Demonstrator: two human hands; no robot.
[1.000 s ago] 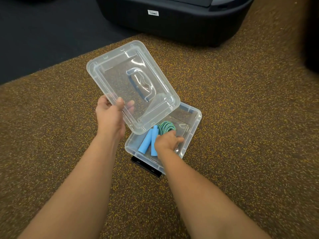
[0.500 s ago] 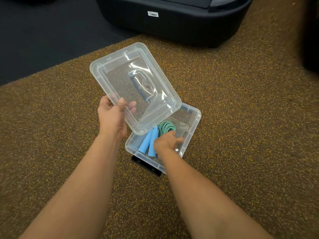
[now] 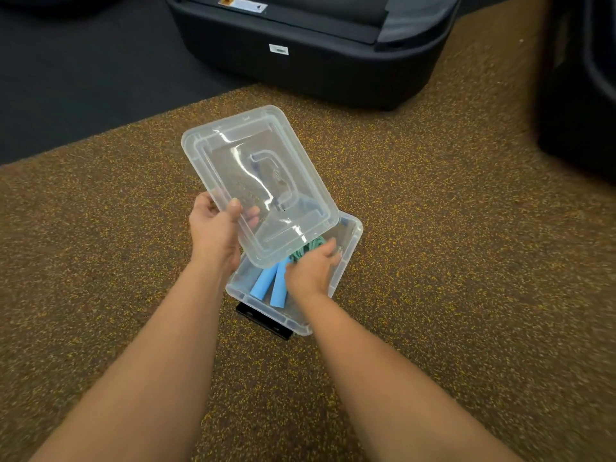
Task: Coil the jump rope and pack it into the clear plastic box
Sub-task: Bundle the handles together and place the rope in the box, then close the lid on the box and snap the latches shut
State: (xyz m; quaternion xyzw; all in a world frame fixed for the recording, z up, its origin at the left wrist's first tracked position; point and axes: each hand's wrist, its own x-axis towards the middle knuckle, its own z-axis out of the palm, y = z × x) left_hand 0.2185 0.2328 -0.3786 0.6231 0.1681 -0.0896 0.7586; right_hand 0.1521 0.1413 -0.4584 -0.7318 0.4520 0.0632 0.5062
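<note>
The clear plastic box [image 3: 350, 251] sits on the speckled brown floor. Inside it lie the jump rope's two light blue handles [image 3: 266, 285] side by side, with the green coiled rope [image 3: 308, 248] beyond them. My right hand [image 3: 310, 271] reaches into the box and rests on the coil, fingers spread over it, hiding part of the rope. My left hand [image 3: 216, 228] grips the near-left edge of the clear lid [image 3: 256, 181], thumb on top, and holds it tilted above the box's far-left part.
A black clip or latch [image 3: 263, 323] sticks out under the box's near edge. A large black machine base [image 3: 316, 45] stands at the back. Another dark object [image 3: 580, 95] fills the right edge. Dark flooring [image 3: 83, 78] lies at the back left.
The lid in my left hand has lowered and shifted right, covering more of the box. My right hand has pushed a little further over the green coil.
</note>
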